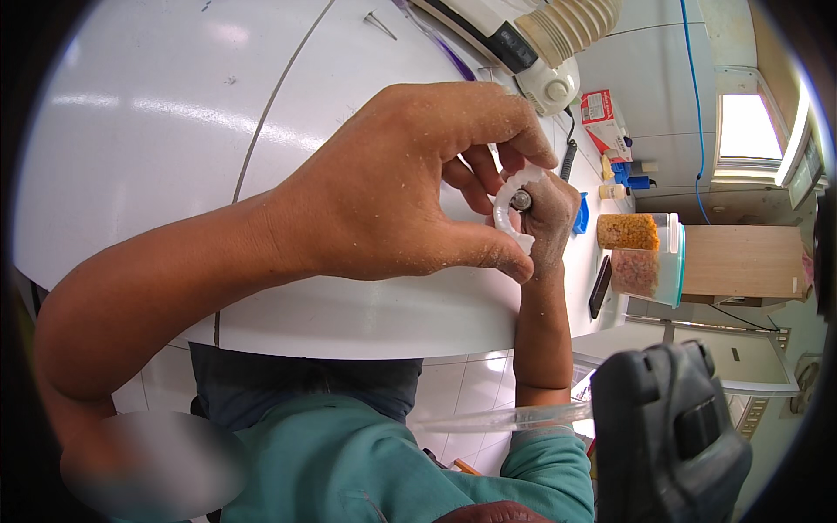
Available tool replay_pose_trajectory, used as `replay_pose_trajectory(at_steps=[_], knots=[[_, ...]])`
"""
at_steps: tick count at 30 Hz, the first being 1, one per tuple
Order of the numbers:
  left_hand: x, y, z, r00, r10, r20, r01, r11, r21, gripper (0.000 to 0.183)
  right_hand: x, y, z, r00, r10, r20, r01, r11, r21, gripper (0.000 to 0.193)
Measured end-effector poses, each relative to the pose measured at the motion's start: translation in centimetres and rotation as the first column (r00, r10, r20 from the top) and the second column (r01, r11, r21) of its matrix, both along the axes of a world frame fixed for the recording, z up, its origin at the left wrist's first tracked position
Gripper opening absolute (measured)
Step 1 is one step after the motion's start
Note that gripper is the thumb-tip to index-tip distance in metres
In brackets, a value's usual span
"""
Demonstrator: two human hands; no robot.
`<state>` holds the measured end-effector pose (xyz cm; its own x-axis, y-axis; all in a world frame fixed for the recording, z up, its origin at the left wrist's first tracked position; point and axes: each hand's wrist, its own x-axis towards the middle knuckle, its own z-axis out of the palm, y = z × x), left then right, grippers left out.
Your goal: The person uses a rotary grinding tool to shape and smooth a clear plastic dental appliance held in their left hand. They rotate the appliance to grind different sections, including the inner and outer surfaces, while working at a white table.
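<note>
My left hand (384, 187) comes in from the left, dusted with white powder. Its thumb and fingers close around a thin, white, arch-shaped dental piece (502, 209), toothed along one edge. Just beyond it my right hand (554, 213), also dusty, is curled around a rotary handpiece (520, 200). Only the handpiece's round metal nose shows, pointing toward me inside the curve of the arch. Whether the two touch I cannot tell. My right fingers are mostly hidden behind the dental piece and my left hand.
Behind my hands are a ribbed beige hose (571, 30) on a white fitting and a coiled black cord (569, 159). To the right stand a red-and-white box (605, 126), tubs of orange (628, 233) and pink material (641, 272), and a dark flat object (600, 288). A small metal pin (381, 26) lies far back.
</note>
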<state>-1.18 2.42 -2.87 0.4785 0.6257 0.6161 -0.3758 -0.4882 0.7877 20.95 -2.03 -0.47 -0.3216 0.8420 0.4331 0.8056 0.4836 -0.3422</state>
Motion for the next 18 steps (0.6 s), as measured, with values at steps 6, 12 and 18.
replay_pose_trajectory(at_steps=[6,12,18], knots=[[0.12,0.01,-0.09,1.0,0.003,0.02,-0.004,1.0,0.015,0.063,0.01,-0.01,0.02,1.0,-0.008,0.012,0.008,1.0,0.009,0.067],[0.04,0.02,-0.06,1.0,0.001,0.009,-0.001,1.0,0.015,0.063,0.31,0.01,-0.13,1.0,0.002,0.018,-0.002,1.0,0.01,0.067],[0.14,0.01,-0.13,0.999,-0.01,0.032,0.01,1.0,0.003,0.063,0.1,0.1,-0.16,1.0,0.001,-0.005,-0.001,1.0,0.021,0.068]])
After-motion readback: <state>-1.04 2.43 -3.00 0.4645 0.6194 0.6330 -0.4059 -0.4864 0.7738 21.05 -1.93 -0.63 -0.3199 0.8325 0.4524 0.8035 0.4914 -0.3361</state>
